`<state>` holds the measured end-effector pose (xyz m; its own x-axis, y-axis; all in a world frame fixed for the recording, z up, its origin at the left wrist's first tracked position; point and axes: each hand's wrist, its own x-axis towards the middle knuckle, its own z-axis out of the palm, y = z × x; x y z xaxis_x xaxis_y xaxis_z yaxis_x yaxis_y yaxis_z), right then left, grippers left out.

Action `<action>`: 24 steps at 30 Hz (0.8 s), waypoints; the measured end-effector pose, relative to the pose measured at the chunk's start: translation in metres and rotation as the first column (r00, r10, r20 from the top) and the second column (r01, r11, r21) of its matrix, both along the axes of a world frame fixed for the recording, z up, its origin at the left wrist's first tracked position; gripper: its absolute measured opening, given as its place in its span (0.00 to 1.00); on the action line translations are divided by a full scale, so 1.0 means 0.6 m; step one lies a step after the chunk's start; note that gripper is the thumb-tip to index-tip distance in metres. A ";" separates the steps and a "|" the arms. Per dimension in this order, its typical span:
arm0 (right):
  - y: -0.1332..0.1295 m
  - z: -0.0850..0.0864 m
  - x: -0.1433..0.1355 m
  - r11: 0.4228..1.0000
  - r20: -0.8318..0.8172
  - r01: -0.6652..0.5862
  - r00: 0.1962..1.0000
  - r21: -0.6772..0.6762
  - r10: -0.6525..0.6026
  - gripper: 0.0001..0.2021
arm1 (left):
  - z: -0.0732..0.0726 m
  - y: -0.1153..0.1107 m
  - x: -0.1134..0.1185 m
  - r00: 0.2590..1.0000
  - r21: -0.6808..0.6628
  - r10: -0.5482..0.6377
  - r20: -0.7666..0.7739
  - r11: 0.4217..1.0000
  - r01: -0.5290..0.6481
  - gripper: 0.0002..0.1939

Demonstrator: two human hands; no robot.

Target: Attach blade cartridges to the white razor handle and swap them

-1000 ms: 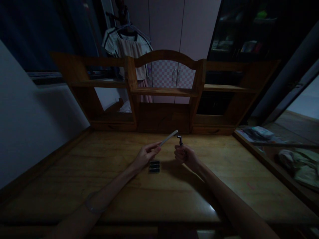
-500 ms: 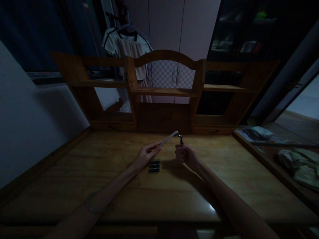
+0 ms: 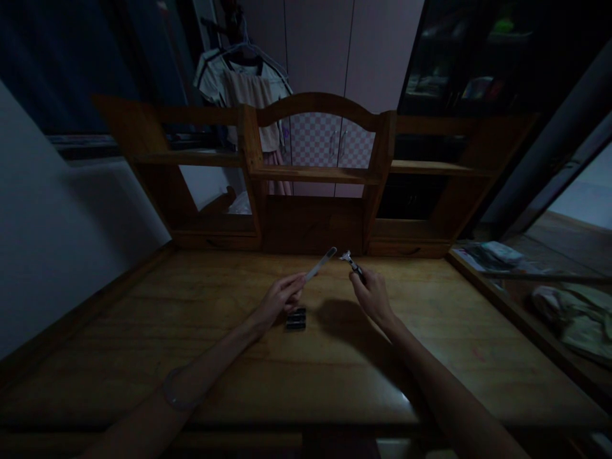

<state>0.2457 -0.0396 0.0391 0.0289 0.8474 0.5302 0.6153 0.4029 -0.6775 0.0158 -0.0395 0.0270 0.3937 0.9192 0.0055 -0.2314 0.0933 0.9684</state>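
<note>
Closed on a pale, slender toothbrush (image 3: 321,263) is my left hand (image 3: 281,297). Its head end, with a greyish patch, slants up and to the right. A razor (image 3: 354,264) with a dark and silver handle is gripped in my right hand (image 3: 373,294), thumb along the handle. The razor's head tilts left, close to the toothbrush tip, with a small gap showing between them. Below my left fingers, a small black ridged holder (image 3: 296,319) lies on the wooden desk (image 3: 215,306); the fingers overlap its upper edge in view.
A wooden shelf unit (image 3: 313,174) stands along the desk's back edge. A white wall (image 3: 81,242) borders the left side. Beyond the shelf are hanging clothes (image 3: 248,83) and a pale wardrobe (image 3: 318,57). Light-coloured cloth (image 3: 583,319) lies off to the right.
The razor has turned from nearly upright to leaning left, and my right hand has shifted slightly right. The toothbrush has rolled so its greyish face shows; my left hand is slightly lower.
</note>
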 end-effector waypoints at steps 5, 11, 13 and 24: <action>-0.004 0.004 0.001 1.000 0.091 0.009 0.996 0.027 -0.012 0.10 | -0.010 0.002 0.001 1.000 -0.042 0.020 -0.005 0.999 -0.020 0.28; -0.006 0.005 -0.001 1.000 0.114 0.008 0.993 0.017 -0.010 0.10 | -0.005 -0.001 0.001 0.999 0.001 -0.002 -0.040 1.000 0.002 0.28; -0.005 0.005 -0.001 1.000 0.106 0.011 0.994 0.018 -0.013 0.11 | -0.003 -0.003 0.001 0.999 -0.012 0.001 -0.050 1.000 -0.002 0.27; -0.001 -0.010 -0.004 0.997 0.179 -0.048 0.982 -0.062 0.058 0.10 | -0.001 -0.010 0.001 0.999 -0.119 -0.042 0.013 0.992 0.043 0.26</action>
